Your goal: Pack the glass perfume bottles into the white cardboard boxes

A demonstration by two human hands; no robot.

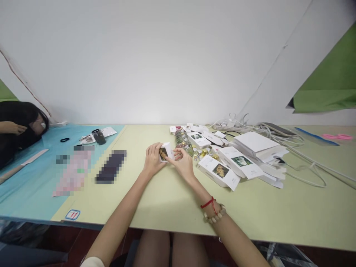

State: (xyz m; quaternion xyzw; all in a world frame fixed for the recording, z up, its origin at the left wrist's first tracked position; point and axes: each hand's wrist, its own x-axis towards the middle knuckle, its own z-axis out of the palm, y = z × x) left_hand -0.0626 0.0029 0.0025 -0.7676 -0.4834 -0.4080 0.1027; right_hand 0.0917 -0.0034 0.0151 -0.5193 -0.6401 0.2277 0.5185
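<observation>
Left hand (pixel 152 160) closed round the left side of a small white box (pixel 163 152), its picture panel facing the wearer. Right hand (pixel 183 162) narrow, fingers curled at the box's right end, thumb against its lower corner; cannot tell whether it grips a flap. Division of labour, presumably: left steadies, right is freer for fine work at the end. Box sits mid-bench, between the front and back edges of the bench (pixel 158 209), probably for easy two-handed access.

Just right of the hands, clear bottles (pixel 182 141) stand in a row running toward the back edge, gold caps (pixel 206 152) beside them; likely kept within right-hand reach. Flattish printed cartons (pixel 222 171) overlap farther right, with a white stack (pixel 254 142) behind. Cables (pixel 306 163) trail toward the right edge.

Left: a blurred dark item (pixel 111 167) lies apart, near the blue cloth (pixel 36 185). A co-worker (pixel 19 129) leans in at the far-left corner.
</observation>
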